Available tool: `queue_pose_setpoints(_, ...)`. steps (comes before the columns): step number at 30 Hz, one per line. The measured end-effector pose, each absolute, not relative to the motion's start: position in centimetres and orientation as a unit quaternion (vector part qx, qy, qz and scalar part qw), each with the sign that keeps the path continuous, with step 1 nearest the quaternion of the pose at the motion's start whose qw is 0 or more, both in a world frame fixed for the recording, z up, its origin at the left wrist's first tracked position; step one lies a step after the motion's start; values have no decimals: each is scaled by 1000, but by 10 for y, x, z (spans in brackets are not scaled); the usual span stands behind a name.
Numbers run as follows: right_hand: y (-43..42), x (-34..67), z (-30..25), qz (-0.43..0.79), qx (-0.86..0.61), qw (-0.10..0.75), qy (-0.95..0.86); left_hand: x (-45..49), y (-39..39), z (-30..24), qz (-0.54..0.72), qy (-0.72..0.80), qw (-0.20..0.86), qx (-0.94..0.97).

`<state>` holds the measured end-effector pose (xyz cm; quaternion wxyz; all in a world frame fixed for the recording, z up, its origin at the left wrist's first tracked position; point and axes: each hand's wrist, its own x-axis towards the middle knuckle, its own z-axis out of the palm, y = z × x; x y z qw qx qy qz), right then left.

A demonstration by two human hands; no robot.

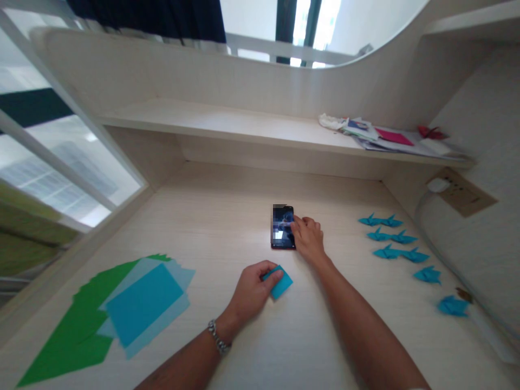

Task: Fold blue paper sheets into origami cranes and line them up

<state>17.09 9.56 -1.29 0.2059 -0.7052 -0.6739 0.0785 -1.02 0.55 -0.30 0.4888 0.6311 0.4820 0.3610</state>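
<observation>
My left hand (257,288) is closed on a small folded square of blue paper (281,283), pinching it with the thumb on top, just above the desk. A smartphone (280,227) with a lit screen lies flat beyond it; part of the screen is pixelated. At the phone's right edge is my right hand (309,237), fingers curled against the side and one digit over the screen. To the left, a stack of blue paper sheets (144,303) overlaps a fan of green paper (60,341). Folded blue paper cranes (400,253) stand in rows at the right.
A raised shelf (227,122) runs along the back, with papers and a pink sheet (394,136) at its right end. A wall socket (463,192) holds a white plug, its cable (430,238) running down the right side. A mirror (260,32) hangs above.
</observation>
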Motion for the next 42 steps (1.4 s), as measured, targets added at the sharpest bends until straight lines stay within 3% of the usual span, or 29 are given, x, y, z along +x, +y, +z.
queue_pose_setpoints(18,59,182,-21,156,-611,333,-701,-10,7,-4,368,478,491,628)
queue_pose_setpoints(21,32,174,-10,245,-589,395,-661,-10,7,-5,379,478,497,617)
queue_pose_setpoints(24,2,164,-5,393,-583,385,-599,-9,7,-3,387,476,494,616)
queue_pose_setpoints(28,-18,154,-10,493,-574,395,-521,-8,6,-1,380,479,487,624)
queue_pose_setpoints(36,-12,159,-21,534,-555,449,-452,-6,6,-2,381,458,525,608)
queue_pose_setpoints(42,-14,159,-19,518,-557,426,-489,-6,7,-4,383,464,530,597)
